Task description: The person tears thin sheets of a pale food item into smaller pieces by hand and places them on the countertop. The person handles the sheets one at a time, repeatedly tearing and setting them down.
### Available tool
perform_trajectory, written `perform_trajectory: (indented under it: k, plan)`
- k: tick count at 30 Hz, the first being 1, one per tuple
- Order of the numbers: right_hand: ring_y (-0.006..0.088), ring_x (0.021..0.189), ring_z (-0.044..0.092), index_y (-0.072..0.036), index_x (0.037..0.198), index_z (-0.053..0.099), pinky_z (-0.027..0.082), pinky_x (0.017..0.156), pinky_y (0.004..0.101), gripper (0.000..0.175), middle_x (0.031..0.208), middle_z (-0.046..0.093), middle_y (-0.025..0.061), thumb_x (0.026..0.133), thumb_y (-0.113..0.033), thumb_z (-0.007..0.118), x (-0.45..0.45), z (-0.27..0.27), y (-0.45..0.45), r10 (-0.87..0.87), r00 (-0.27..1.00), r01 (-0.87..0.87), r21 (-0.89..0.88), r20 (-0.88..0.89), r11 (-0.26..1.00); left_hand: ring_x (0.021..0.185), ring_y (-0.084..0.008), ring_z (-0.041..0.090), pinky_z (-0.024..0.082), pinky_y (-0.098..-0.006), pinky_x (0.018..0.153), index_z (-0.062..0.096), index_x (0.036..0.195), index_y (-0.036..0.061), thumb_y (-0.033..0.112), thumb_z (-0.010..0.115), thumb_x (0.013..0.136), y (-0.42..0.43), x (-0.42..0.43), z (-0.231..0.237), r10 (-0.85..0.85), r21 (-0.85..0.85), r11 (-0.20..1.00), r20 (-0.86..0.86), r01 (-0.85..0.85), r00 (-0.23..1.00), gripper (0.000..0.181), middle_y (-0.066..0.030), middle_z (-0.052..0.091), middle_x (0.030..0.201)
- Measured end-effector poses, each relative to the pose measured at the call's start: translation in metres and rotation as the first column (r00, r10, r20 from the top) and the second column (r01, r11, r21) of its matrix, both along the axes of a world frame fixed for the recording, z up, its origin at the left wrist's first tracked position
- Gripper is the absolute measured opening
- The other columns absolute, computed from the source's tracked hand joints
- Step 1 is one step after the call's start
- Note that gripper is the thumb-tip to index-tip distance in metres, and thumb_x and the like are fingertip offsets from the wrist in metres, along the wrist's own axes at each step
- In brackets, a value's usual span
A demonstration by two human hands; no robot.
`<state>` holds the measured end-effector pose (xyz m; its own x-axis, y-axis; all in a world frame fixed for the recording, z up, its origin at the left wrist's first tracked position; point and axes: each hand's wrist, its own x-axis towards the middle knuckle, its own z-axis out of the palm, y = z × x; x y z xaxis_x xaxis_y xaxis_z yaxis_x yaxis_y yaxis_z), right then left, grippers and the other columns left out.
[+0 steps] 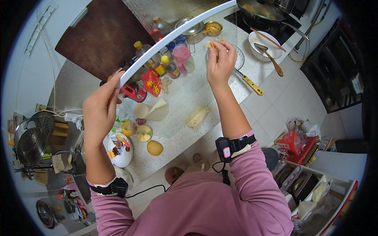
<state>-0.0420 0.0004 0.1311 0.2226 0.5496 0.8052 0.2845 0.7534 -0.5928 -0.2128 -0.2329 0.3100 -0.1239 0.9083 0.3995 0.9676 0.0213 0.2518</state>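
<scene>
A clear glass panel (189,88) with a white edge strip (177,36) is tilted over the counter. My left hand (102,109) grips the strip's lower left end between thumb and fingers. In the fingers of my right hand (221,63) is a crumpled piece of yellowish paper or cloth (210,44), near the panel's right part. Whether it touches the glass I cannot tell. A folded yellowish paper or cloth (198,116) lies near the counter's front edge. Beyond the panel is a paper roll (150,110) with a loose end.
The speckled counter (165,165) bears bottles (171,67), a pink-lidded jug (183,59), ginger (166,85), a cut fruit (144,133) and a plate (122,159). A strainer's yellow handle (252,85) juts over the right edge. A pan (261,13) sits on the hob beyond a bowl (276,53).
</scene>
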Motion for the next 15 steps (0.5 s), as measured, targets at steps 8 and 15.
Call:
perform_trajectory:
  k: [8, 15]
  plan:
    - [0.0241, 0.085, 0.058, -0.008, 0.093, 0.071, 0.045, 0.077, 0.035, 0.018, 0.091, 0.064, 0.0061, 0.077, -0.003, 0.075, -0.007, -0.012, 0.003, 0.171, 0.964, -0.175, 0.002, -0.204, 0.985, 0.064, -0.0173, 0.066, 0.053, -0.0299, 0.061, 0.063, 0.127, 0.0115, -0.002, 0.057, 0.09, -0.001, 0.004, -0.001, 0.013, 0.006, 1.0, 0.016, -0.013, 1.0, 0.04, -0.0141, 0.068, 0.087]
    - [0.0227, 0.08, 0.061, -0.006, 0.088, 0.072, 0.049, 0.07, 0.0336, 0.015, 0.088, 0.066, 0.0079, 0.076, 0.001, 0.075, 0.0, -0.002, -0.002, 0.2, 0.959, -0.196, 0.039, -0.203, 0.98, 0.061, -0.0198, 0.066, 0.052, -0.0315, 0.059, 0.063, 0.125, 0.0094, -0.004, 0.058, 0.088, -0.003, 0.009, 0.001, 0.001, 0.012, 1.0, -0.132, 0.001, 0.991, 0.039, -0.0123, 0.065, 0.078]
